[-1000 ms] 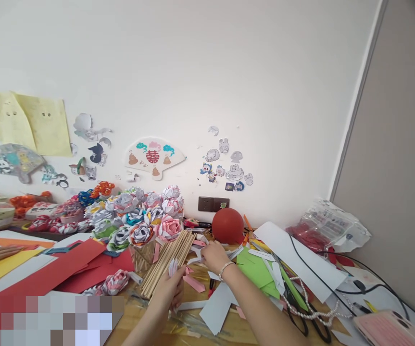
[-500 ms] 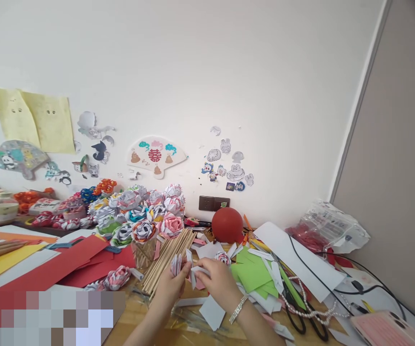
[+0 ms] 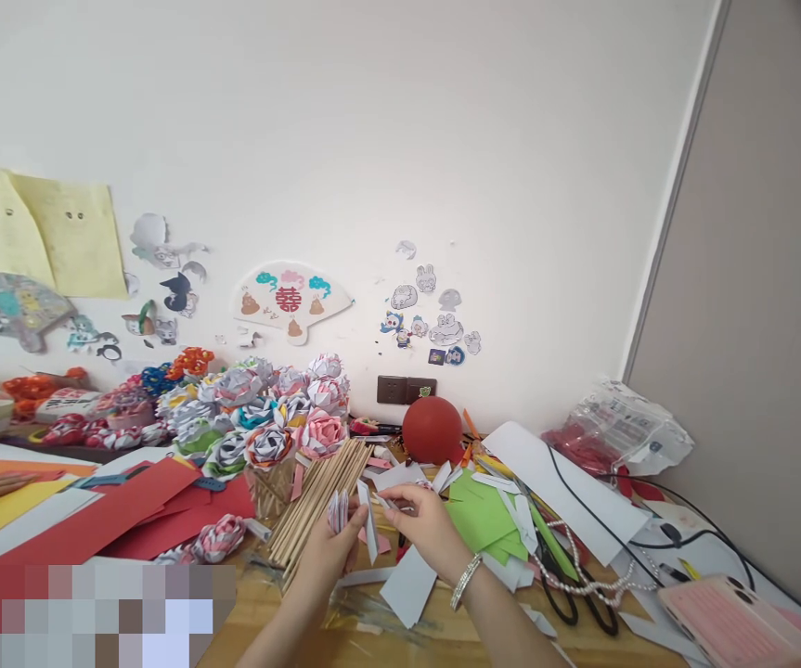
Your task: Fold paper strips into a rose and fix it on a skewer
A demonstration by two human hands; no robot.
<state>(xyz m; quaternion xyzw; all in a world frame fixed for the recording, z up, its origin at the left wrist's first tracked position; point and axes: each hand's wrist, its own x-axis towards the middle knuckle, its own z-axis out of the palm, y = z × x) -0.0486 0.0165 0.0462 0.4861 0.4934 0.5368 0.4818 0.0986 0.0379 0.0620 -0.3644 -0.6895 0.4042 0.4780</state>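
In the head view, my left hand (image 3: 334, 547) is closed around a coiled, pleated paper flower (image 3: 338, 511), white with dark and pinkish edges. A white paper strip (image 3: 368, 521) stands out beside its thumb; whether it is joined to the flower I cannot tell. My right hand (image 3: 429, 527), with a silvery bracelet at the wrist, pinches a folded white paper piece just right of the strip. Behind my left hand lie several wooden sticks (image 3: 320, 496). White paper sheets (image 3: 408, 586) lie below my right hand.
Paper roses (image 3: 253, 408) crowd the back left, near red paper (image 3: 108, 510). A red balloon (image 3: 432, 430) sits by the wall. Green paper (image 3: 480, 515), scissors (image 3: 560, 603), a bead string (image 3: 599, 586), black cable (image 3: 581, 501) and a pink-covered phone (image 3: 734, 622) lie at right.
My right hand has drawn slightly right and up, away from my left, and the strip between them shows more. The head view has turned a little to the right.
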